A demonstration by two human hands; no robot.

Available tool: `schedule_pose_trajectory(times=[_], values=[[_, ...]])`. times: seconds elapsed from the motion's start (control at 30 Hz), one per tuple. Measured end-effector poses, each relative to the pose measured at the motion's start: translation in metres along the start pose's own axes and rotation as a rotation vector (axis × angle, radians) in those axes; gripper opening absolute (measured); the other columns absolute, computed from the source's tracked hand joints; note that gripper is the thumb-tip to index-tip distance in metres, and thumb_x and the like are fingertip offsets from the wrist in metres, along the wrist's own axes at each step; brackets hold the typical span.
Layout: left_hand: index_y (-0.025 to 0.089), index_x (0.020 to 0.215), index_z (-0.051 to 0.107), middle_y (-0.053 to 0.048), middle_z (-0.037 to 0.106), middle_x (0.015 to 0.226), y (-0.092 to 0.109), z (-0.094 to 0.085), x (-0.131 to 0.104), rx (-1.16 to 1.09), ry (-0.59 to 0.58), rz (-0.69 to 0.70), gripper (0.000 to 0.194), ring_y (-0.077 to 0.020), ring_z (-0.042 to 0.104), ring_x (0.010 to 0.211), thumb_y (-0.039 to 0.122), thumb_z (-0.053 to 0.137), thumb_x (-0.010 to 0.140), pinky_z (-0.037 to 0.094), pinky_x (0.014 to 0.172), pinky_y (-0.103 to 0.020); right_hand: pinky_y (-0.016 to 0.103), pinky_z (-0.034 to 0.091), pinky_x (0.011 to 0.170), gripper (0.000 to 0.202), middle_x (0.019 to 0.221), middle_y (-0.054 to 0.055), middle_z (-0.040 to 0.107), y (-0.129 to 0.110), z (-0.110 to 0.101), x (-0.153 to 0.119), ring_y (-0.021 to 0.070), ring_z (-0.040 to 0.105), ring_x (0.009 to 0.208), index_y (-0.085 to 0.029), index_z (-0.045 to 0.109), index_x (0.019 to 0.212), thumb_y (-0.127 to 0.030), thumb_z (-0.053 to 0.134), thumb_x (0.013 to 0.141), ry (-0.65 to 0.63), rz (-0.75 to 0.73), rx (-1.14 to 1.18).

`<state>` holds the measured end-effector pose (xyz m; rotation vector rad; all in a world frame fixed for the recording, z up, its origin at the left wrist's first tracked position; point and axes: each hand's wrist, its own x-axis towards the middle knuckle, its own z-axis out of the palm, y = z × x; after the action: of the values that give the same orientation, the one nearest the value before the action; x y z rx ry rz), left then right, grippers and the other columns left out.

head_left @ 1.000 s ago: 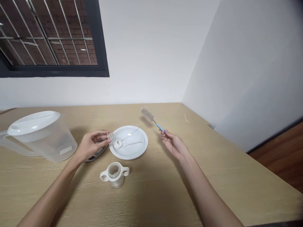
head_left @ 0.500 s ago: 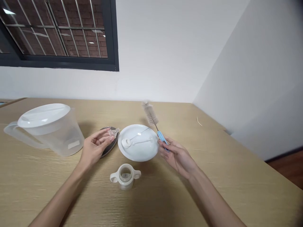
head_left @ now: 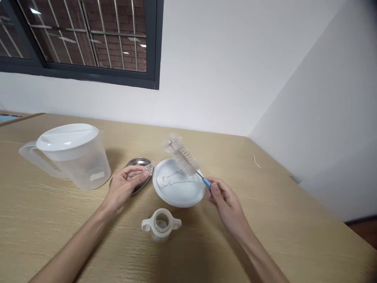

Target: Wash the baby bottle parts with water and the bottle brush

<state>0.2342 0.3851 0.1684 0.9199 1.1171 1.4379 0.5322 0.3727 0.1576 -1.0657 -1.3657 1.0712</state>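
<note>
Between the thumb and fingers of my left hand (head_left: 125, 184) is a clear bottle nipple (head_left: 149, 168), held over a dark metal dish (head_left: 138, 162). My right hand (head_left: 225, 202) grips the blue handle of a bottle brush (head_left: 184, 159); its pale bristles point up and left above the white bowl (head_left: 176, 198). In the bowl lie a white ring (head_left: 162, 181) and thin stick-like pieces, partly hidden by the bristles. A baby bottle (head_left: 161, 230) with two side handles stands upright and uncapped in front of the bowl.
A lidded translucent pitcher (head_left: 78, 157) stands on the left of the wooden table. A thin pale strand (head_left: 257, 161) lies at the right. The wall (head_left: 203, 90) and a barred window (head_left: 100, 39) rise behind.
The brush has tilted left, its bristles now lower and over the bowl. My right hand has turned around the handle. The view has shifted slightly; the left hand still holds the nipple.
</note>
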Motion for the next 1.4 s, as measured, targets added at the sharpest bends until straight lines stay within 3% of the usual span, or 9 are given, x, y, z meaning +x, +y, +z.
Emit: schedule_pose_trajectory(times=[0.07,0.17,0.3,0.4,0.57,0.73,0.97,1.2,1.4], values=[[0.013,0.096,0.070,-0.012,0.078,0.097,0.001,0.002,-0.002,-0.064,-0.023,-0.053,0.040,-0.0182,0.074,0.092,0.029,0.090,0.066,0.058,0.085,-0.022,0.025,0.045,0.064,0.044,0.079,0.001,0.054,0.004,0.000,-0.001,0.0135,0.049,0.070,-0.019,0.060,0.117,-0.056,0.055,0.094,-0.014,-0.050,-0.091],[0.014,0.096,0.070,-0.011,0.078,0.095,0.001,0.005,-0.004,-0.153,-0.039,-0.108,0.036,-0.0177,0.075,0.090,0.025,0.089,0.068,0.058,0.085,-0.022,0.025,0.044,0.059,0.040,0.078,0.001,0.056,0.007,-0.003,-0.003,0.0137,0.049,0.065,-0.020,0.057,0.119,-0.053,0.050,0.097,-0.043,-0.093,-0.201],[0.014,0.098,0.070,-0.011,0.078,0.095,-0.001,0.006,-0.003,-0.161,-0.033,-0.101,0.035,-0.0182,0.075,0.091,0.025,0.088,0.070,0.059,0.083,-0.020,0.026,0.048,0.067,0.030,0.096,0.006,0.067,0.007,-0.003,-0.005,0.0164,0.060,0.077,-0.022,0.053,0.115,-0.047,0.052,0.098,-0.063,-0.141,-0.314],[0.012,0.095,0.071,-0.013,0.078,0.093,-0.001,0.005,-0.002,-0.136,-0.005,-0.109,0.036,-0.0184,0.075,0.089,0.026,0.089,0.068,0.059,0.079,-0.018,0.026,0.049,0.070,0.032,0.095,0.005,0.069,0.006,-0.001,-0.007,0.0185,0.064,0.084,-0.023,0.054,0.120,-0.045,0.053,0.098,-0.073,-0.161,-0.423],[0.012,0.093,0.071,-0.012,0.078,0.091,-0.002,0.004,-0.003,-0.096,0.021,-0.124,0.038,-0.0176,0.075,0.086,0.026,0.091,0.064,0.059,0.077,-0.018,0.024,0.046,0.059,0.034,0.085,0.003,0.070,-0.001,0.002,-0.010,0.0165,0.062,0.071,-0.020,0.068,0.109,-0.044,0.046,0.100,-0.111,-0.243,-0.571],[0.013,0.092,0.071,-0.011,0.078,0.086,-0.003,0.003,-0.005,-0.091,0.006,-0.121,0.037,-0.0164,0.075,0.082,0.029,0.090,0.065,0.059,0.077,-0.018,0.024,0.040,0.051,0.033,0.070,0.000,0.065,0.001,0.005,-0.010,0.0137,0.053,0.056,-0.020,0.069,0.100,-0.038,0.042,0.102,-0.181,-0.315,-0.683],[0.013,0.093,0.070,-0.011,0.079,0.088,-0.002,0.002,-0.004,-0.087,0.027,-0.122,0.037,-0.0175,0.075,0.082,0.027,0.089,0.065,0.060,0.078,-0.022,0.027,0.046,0.060,0.024,0.080,0.005,0.072,0.010,0.004,-0.007,0.0165,0.061,0.061,-0.020,0.067,0.103,-0.031,0.046,0.101,0.061,-0.527,-0.832],[0.012,0.092,0.070,-0.011,0.078,0.088,0.001,0.002,-0.005,-0.098,0.030,-0.126,0.038,-0.0178,0.075,0.084,0.026,0.090,0.064,0.059,0.078,-0.022,0.026,0.045,0.054,0.020,0.079,0.003,0.072,0.007,0.008,-0.009,0.0152,0.063,0.059,-0.020,0.066,0.102,-0.024,0.047,0.100,-0.055,-0.619,-0.791],[0.012,0.096,0.070,-0.011,0.078,0.093,0.001,0.001,-0.005,-0.070,0.009,-0.113,0.041,-0.0187,0.074,0.088,0.028,0.090,0.064,0.059,0.082,-0.023,0.028,0.047,0.058,0.020,0.083,0.006,0.074,0.009,0.003,-0.008,0.0174,0.067,0.063,-0.019,0.067,0.107,-0.026,0.049,0.100,0.089,-0.632,-0.870]])
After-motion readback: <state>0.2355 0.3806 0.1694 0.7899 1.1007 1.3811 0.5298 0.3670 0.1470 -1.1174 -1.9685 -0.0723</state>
